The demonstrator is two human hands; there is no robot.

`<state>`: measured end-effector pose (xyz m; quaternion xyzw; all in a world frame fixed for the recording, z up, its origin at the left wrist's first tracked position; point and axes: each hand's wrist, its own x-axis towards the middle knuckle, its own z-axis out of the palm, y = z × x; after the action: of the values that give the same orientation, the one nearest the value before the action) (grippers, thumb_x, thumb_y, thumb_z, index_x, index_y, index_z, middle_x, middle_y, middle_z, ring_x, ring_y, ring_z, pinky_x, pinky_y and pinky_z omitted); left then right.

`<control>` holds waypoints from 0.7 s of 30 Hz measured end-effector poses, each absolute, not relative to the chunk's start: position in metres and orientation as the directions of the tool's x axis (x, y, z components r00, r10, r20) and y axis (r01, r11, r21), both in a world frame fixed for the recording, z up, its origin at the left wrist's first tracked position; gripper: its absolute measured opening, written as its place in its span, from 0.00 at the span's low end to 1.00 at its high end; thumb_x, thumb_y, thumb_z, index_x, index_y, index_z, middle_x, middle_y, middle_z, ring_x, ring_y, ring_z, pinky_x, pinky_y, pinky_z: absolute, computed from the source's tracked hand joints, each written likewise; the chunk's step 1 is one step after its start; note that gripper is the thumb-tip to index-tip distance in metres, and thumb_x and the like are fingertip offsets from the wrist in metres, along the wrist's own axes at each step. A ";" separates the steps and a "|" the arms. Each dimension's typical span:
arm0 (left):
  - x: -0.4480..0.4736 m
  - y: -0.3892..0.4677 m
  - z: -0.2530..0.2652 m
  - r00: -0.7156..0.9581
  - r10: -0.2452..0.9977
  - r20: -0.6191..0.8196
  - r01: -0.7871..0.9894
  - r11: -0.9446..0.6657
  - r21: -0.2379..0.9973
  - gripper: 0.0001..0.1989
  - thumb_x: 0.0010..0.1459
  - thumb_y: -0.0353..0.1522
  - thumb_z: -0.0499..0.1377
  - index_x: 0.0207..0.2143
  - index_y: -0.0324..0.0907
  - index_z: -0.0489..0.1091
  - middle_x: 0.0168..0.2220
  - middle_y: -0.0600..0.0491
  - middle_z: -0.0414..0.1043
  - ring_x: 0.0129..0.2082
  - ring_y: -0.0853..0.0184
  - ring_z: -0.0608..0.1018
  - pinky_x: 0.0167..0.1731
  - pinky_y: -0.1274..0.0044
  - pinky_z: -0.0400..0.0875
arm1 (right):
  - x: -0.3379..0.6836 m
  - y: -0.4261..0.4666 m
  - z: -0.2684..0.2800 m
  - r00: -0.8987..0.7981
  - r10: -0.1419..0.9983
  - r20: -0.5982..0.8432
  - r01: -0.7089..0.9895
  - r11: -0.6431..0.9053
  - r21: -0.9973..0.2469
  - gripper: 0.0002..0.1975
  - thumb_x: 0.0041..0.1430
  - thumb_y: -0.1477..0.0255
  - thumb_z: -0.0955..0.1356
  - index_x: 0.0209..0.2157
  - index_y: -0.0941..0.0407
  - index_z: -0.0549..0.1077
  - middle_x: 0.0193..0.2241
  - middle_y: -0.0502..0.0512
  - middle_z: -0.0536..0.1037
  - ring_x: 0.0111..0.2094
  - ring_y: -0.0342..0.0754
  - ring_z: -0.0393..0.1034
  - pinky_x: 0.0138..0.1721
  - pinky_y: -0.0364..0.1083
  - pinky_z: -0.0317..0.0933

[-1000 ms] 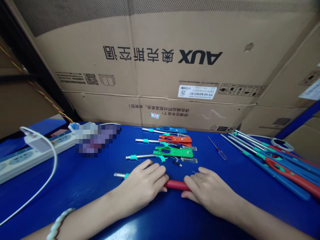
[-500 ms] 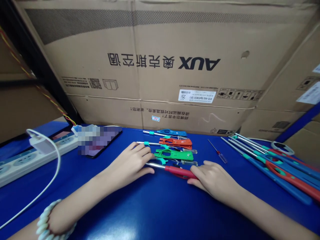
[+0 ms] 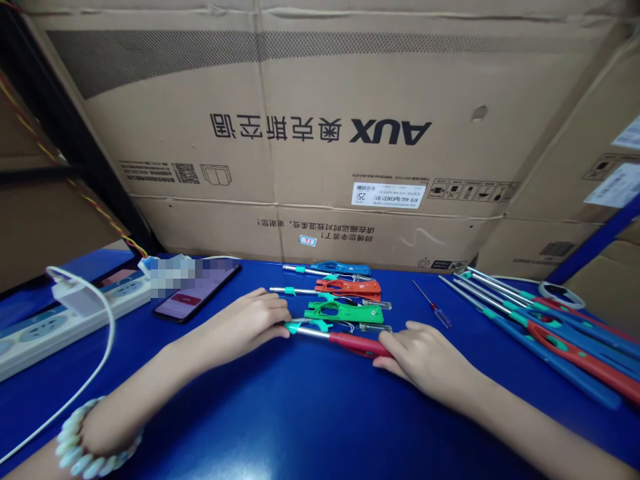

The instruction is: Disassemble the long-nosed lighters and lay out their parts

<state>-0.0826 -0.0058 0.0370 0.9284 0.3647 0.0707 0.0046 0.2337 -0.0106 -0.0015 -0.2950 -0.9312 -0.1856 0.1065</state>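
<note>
A red long-nosed gas lighter (image 3: 353, 343) lies level across the blue table between my hands. My right hand (image 3: 417, 353) is closed round its handle end. At the other end my left hand (image 3: 255, 320) pinches the metal tube beside a teal collar (image 3: 293, 327); the tip is hidden by the fingers. Just behind it lies an opened green lighter (image 3: 345, 312) with its inner parts showing. Farther back are an opened orange lighter (image 3: 357, 288) and an opened blue lighter (image 3: 350, 267), side by side.
Several closed lighters (image 3: 540, 333) lie together at the right. A small screwdriver (image 3: 435, 308) is near them. On the left are a phone (image 3: 195, 293) and a white power strip (image 3: 65, 327) with a cable. A large cardboard box (image 3: 310, 80) stands along the back.
My left hand has drawn back left along the tube, uncovering the teal collar and more metal. My right hand stays on the red lighter's handle. The view has shifted slightly.
</note>
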 end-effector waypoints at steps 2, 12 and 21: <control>-0.073 -0.011 0.033 0.731 0.671 0.128 0.673 -0.739 0.030 0.13 0.67 0.35 0.50 0.33 0.40 0.70 0.32 0.53 0.71 0.34 0.64 0.72 0.40 0.72 0.60 | 0.231 -0.014 -0.003 -0.802 0.520 0.294 0.592 0.753 0.286 0.26 0.70 0.60 0.47 0.29 0.57 0.66 0.17 0.51 0.73 0.19 0.47 0.69 0.31 0.46 0.56; -0.052 -0.030 0.029 0.760 0.615 0.209 0.628 -0.778 0.006 0.16 0.65 0.43 0.50 0.38 0.39 0.68 0.34 0.52 0.71 0.33 0.63 0.72 0.36 0.73 0.61 | 0.225 -0.024 0.000 -0.800 0.504 0.325 0.581 0.784 0.217 0.27 0.70 0.59 0.46 0.28 0.56 0.65 0.18 0.50 0.73 0.19 0.47 0.69 0.33 0.47 0.58; -0.042 -0.036 0.020 0.794 0.561 0.234 0.596 -0.795 -0.113 0.18 0.68 0.38 0.46 0.29 0.39 0.65 0.28 0.53 0.69 0.28 0.64 0.71 0.33 0.73 0.59 | 0.223 -0.030 0.003 -0.819 0.420 0.392 0.541 0.794 0.279 0.25 0.70 0.61 0.47 0.28 0.56 0.64 0.17 0.47 0.70 0.18 0.46 0.65 0.33 0.46 0.54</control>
<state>-0.0418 -0.0364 0.0197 0.9427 0.3068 0.0945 -0.0905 0.2232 -0.0297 0.0033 -0.2570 -0.9339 -0.1927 0.1571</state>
